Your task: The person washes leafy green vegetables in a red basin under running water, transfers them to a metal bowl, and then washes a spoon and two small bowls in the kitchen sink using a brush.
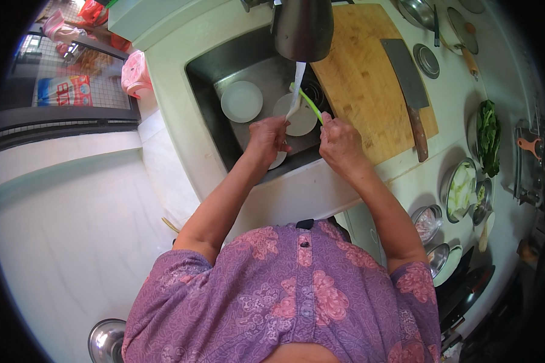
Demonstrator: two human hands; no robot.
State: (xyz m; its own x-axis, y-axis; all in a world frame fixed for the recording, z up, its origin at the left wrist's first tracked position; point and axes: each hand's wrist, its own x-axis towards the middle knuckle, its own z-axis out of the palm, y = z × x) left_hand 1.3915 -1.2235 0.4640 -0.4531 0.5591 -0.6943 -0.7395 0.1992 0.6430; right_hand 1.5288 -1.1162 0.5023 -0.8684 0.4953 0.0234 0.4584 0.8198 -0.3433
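My left hand [269, 138] is over the sink [204, 81], its fingers closed on a slim white utensil [292, 110], perhaps a spoon, under running water [300, 75]. My right hand [342, 141] grips a thin bright green stick-like thing [309, 100], whose far tip reaches past the water stream. Its exact kind is unclear. Below the hands a round white dish [302, 125] lies in the sink. A white bowl [241, 101] sits to the left. Another white dish [279, 160] is partly hidden by my left hand.
A dark metal faucet [302, 31] overhangs the sink. On the right, a wooden cutting board [359, 86] carries a cleaver [406, 72] with a wooden handle. Beyond are a metal lid [426, 61], leafy greens [487, 136] and a metal bowl of cut vegetables [461, 190].
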